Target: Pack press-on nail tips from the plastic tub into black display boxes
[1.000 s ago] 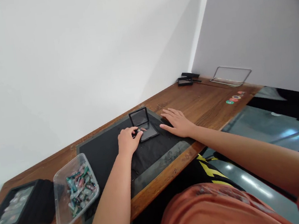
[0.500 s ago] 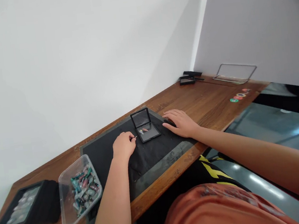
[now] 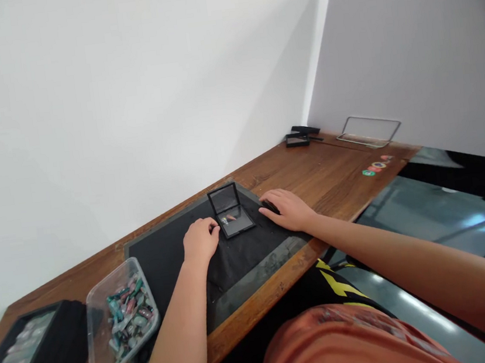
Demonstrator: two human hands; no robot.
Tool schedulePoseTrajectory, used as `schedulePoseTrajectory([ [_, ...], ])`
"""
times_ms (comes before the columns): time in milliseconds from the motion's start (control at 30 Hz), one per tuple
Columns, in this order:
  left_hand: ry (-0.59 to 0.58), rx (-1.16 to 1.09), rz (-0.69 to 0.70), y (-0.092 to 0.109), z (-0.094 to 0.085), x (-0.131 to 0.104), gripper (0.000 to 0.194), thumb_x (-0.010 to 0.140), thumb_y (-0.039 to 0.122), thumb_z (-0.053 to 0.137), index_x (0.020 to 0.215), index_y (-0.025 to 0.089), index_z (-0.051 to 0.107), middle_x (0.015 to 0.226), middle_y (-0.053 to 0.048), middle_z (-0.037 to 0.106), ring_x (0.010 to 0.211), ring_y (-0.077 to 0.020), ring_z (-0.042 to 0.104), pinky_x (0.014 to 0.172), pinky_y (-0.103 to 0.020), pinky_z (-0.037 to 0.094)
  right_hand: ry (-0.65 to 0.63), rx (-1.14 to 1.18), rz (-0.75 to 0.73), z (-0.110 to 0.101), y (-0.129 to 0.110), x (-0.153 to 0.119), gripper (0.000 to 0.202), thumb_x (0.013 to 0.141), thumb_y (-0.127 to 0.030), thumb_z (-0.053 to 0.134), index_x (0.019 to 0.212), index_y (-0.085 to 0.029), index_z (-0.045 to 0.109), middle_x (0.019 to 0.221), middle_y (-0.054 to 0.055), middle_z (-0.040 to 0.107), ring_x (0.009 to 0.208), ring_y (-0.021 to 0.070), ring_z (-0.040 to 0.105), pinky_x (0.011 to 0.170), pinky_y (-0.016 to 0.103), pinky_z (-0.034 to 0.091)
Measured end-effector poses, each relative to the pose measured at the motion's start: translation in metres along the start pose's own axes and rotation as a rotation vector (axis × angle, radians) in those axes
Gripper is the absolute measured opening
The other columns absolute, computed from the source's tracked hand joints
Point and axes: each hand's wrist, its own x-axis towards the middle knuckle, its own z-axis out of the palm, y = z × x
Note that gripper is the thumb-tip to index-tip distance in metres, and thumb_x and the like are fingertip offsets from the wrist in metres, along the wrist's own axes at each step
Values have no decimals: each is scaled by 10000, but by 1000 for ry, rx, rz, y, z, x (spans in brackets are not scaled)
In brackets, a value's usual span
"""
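Note:
On the black mat stands a small black case, its lid raised, with a few small light and pinkish pieces inside at its left. My left hand rests just left of the case, thumb and fingertips pressed together; whatever they hold is too small to make out. To the right of the case, my right hand lies over the mat's edge with fingers spread, above a dark object that it partly hides. A clear plastic box of teal, pink and grey pieces is left of my left arm.
At the far left a black-framed case holds pale pieces beside black cloth. Black cases and a metal frame are at the back right, near round stickers. A white wall borders the table.
The view has shifted slightly, moving the table items left and down. The small light-tipped item that showed at my left fingertips is no longer visible. My right hand stays beside the case.

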Motion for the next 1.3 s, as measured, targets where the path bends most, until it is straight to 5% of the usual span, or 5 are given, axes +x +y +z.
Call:
schedulePoseTrajectory([
  [200, 80, -105, 6, -2, 3, 1, 157, 920, 193, 568, 841, 226, 699, 954, -74, 719, 932, -254, 649, 761, -334, 451, 10, 5, -9, 1, 1, -1, 317, 1014, -403, 503, 1131, -154, 660, 1148, 134, 719, 1110, 312, 645, 1000, 467, 496],
  [600, 249, -548, 32, 3, 10, 2, 161, 899, 293, 616, 1012, 224, 708, 943, -58, 758, 840, -218, 676, 776, -341, 485, 164, 99, -199, -2, -9, 5, 156, 945, -308, 601, 1040, -195, 652, 1027, 95, 735, 976, 278, 663, 899, 431, 509],
  [867, 182, -921, 30, 12, 21, 3, 398, 851, 400, 691, 1163, 157, 654, 954, -96, 780, 862, -194, 718, 821, -322, 540, 300, 224, -237, -2, -12, 6, 100, 915, -298, 648, 978, -219, 648, 959, 69, 742, 915, 247, 667, 868, 415, 505],
  [1067, 124, -1074, -43, 22, 19, -3, 566, 765, 479, 787, 1194, 135, 651, 944, -110, 793, 759, -172, 710, 738, -304, 553, 457, 408, -196, 4, -49, 14, 221, 870, -400, 741, 979, -220, 674, 947, 62, 758, 901, 231, 696, 865, 408, 514],
  [1300, 95, -1234, -65, 31, 12, -10, 561, 665, 407, 887, 1117, 145, 686, 831, -49, 778, 681, -130, 682, 684, -254, 530, 433, 469, -216, 13, -69, 17, 251, 884, -427, 726, 1038, -228, 739, 958, 70, 768, 894, 219, 695, 856, 393, 530],
])
